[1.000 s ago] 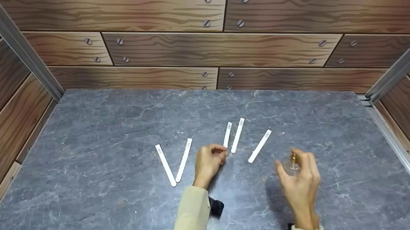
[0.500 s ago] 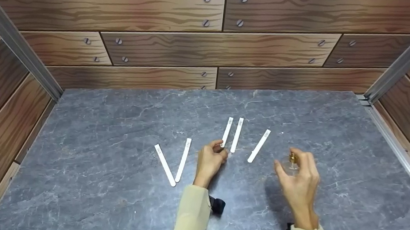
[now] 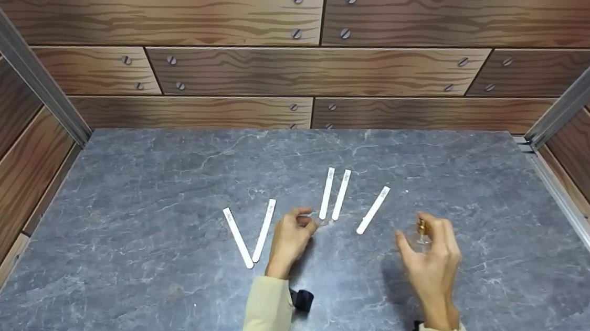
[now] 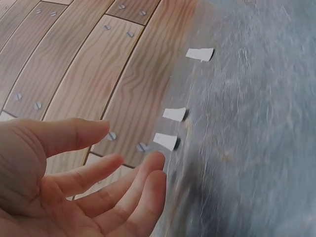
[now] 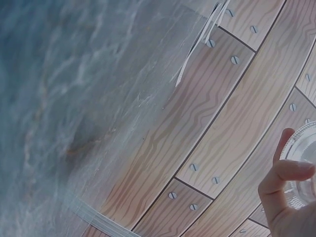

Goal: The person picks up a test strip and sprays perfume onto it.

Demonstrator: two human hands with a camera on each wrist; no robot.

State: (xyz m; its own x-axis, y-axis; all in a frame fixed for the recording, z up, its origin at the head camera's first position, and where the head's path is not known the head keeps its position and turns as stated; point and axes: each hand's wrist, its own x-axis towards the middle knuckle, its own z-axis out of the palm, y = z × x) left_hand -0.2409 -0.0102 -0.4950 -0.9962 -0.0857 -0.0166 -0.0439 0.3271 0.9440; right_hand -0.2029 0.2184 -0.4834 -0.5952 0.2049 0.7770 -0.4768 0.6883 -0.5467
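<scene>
My left hand [image 3: 289, 237] hovers just short of the rounded lower end of a white paper test strip [image 3: 327, 194]. In the left wrist view its thumb and fingers are spread apart and relaxed, with nothing between them. Close on the right lies a second test strip [image 3: 341, 194], almost parallel to the first, and a third one [image 3: 373, 210] leans farther right. My right hand [image 3: 435, 260] grips a clear glass perfume bottle with a gold spray top [image 3: 422, 227]. The ridged round glass [image 5: 305, 143] of this bottle shows at the edge of the right wrist view.
Two more white strips [image 3: 238, 238] form a V to the left of my left hand. All strips lie on the grey marbled table [image 3: 138, 216]. Wood-patterned walls [image 3: 228, 71] and metal corner posts [image 3: 569, 92] stand around its back and sides.
My left hand has slid one strip up level with its neighbour, let go of it, and drawn back to the lower left. The right hand with the perfume bottle has stayed in place.
</scene>
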